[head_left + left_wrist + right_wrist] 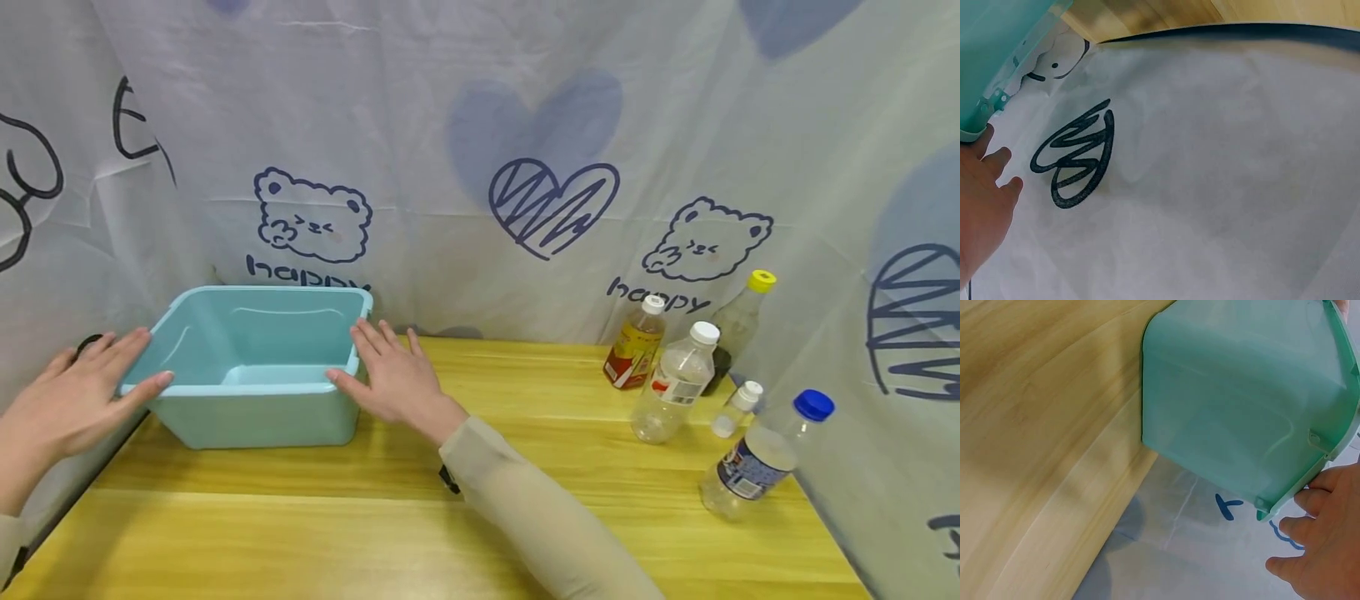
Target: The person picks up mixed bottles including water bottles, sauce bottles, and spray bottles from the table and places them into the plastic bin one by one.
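Note:
A light blue-green plastic bin (262, 421) stands at the left back of the wooden table, with nothing visible inside. My left hand (75, 400) lies along its left rim, fingers extended and thumb over the front corner. On the opposite side, my right hand (397, 375) touches the right rim with straight, slightly spread fingers. In the left wrist view, the fingertips of the left hand (982, 206) reach the underside of the bin's rim (997, 56). The right wrist view shows the right hand (1329, 531) against the rim, beside the bin's outer wall (1229, 406).
At the right of the table (525, 417) stand several bottles: a labelled one with red and yellow (634, 346), a clear white-capped one (675, 387), a yellow-capped one (738, 325), a small one (737, 410) and a blue-capped one (765, 462). A printed curtain (450, 275) hangs behind.

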Demonstrator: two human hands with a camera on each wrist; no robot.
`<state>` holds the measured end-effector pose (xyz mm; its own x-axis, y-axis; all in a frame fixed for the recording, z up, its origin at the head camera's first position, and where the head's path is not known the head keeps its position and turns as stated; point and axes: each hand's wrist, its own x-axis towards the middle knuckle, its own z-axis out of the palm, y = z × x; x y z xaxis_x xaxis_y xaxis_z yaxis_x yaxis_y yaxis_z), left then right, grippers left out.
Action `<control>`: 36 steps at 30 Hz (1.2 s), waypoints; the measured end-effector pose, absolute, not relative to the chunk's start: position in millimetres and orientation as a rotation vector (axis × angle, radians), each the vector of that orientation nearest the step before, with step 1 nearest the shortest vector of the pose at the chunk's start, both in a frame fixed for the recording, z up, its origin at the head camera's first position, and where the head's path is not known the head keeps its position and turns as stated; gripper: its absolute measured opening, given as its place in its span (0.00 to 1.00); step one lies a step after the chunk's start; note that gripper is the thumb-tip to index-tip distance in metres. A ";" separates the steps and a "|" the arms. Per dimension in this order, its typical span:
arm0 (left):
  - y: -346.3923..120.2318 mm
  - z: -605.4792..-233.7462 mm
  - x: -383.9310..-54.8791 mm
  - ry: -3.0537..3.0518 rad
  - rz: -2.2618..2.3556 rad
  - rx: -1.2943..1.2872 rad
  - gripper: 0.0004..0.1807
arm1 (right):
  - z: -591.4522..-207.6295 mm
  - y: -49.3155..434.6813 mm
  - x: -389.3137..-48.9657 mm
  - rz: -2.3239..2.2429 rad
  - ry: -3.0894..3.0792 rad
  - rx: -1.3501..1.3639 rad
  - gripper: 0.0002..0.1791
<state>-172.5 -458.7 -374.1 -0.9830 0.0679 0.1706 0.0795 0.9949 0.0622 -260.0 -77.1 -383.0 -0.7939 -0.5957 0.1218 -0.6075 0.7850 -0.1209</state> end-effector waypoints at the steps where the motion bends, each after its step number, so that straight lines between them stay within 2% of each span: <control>1: -457.4 -375.0 -172.0 -2.964 -0.114 -0.114 0.47 | -383.0 -75.6 -259.4 0.237 -2.896 0.975 0.47; 17: -426.8 -375.2 -167.0 -2.982 -0.152 -0.173 0.47 | -388.1 -36.9 -249.7 0.379 -2.869 0.974 0.46; 36: -375.3 -378.2 -159.3 -2.849 -0.222 -0.432 0.45 | -393.8 42.1 -230.4 0.503 -2.821 0.976 0.45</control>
